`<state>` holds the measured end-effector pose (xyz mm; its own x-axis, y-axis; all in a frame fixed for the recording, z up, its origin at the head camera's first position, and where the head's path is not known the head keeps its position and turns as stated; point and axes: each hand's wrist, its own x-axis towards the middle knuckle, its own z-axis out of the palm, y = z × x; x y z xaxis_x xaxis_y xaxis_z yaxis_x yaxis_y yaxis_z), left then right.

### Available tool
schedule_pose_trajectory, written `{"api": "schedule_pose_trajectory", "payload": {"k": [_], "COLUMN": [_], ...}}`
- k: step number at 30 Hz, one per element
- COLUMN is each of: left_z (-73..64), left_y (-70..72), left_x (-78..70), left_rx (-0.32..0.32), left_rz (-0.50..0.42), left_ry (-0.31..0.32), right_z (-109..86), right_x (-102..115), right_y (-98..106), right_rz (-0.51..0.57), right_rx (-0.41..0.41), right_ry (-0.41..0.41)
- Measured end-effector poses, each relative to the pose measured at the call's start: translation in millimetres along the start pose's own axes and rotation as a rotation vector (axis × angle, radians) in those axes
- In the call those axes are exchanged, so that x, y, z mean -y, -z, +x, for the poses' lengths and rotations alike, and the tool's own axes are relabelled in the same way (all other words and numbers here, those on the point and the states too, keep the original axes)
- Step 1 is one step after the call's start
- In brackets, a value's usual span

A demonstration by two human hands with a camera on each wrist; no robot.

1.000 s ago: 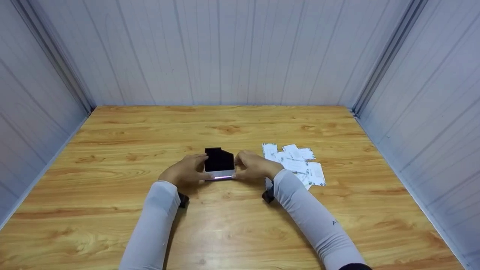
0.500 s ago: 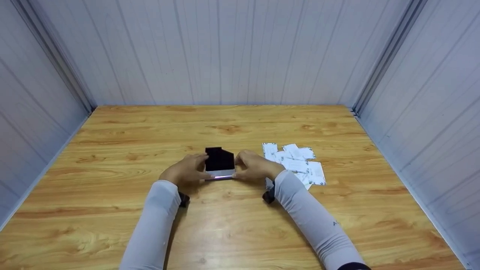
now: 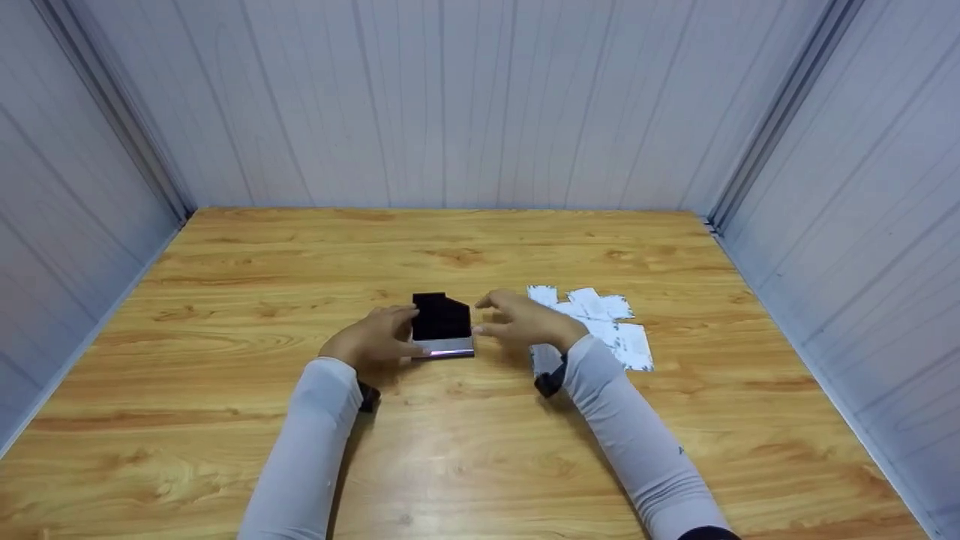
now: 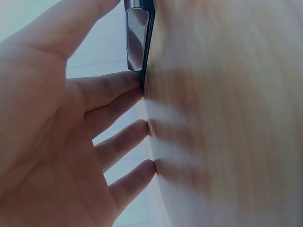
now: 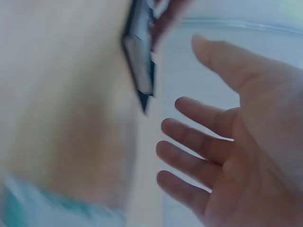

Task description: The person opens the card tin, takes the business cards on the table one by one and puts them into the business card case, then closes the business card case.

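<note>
A black and silver card case lies on the wooden table, with a dark flat part at the far side and a shiny silver strip at the near side. My left hand holds its left side, thumb at the silver strip and fingertips at the left edge; the left wrist view shows two fingertips against the case and the others on the table. To the right of the case, my right hand is apart from it, fingers spread and holding nothing. The right wrist view shows a gap between that hand and the case.
Several white cards with printed borders lie overlapping on the table right of the case, partly under my right hand and wrist. Pale panel walls enclose the wooden table at the back and both sides.
My right hand has let go of the card case's right side and moved a little to the right, its fingers opening. The left hand stays at the case.
</note>
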<state>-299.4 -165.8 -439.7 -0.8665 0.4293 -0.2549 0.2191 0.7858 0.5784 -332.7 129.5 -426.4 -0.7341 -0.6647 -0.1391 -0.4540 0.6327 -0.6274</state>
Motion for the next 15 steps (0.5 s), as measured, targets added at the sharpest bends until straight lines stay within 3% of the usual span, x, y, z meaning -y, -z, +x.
{"api": "schedule_pose_trajectory", "payload": {"k": [5, 15], "left_z": [-1.9, -2.9], "left_y": [-0.7, -1.3], "left_x": [-0.4, 0.2], "left_rx": [0.004, 0.001], "left_rz": [-0.007, -0.013], "left_ry": [0.004, 0.006], "right_z": [-15.4, -44.1], "right_x": [-5.8, -19.6], "right_y": [24.4, 54.4], "right_rz": [-0.023, 0.041], "right_rx": [-0.052, -0.096], "right_ry": [0.003, -0.058]}}
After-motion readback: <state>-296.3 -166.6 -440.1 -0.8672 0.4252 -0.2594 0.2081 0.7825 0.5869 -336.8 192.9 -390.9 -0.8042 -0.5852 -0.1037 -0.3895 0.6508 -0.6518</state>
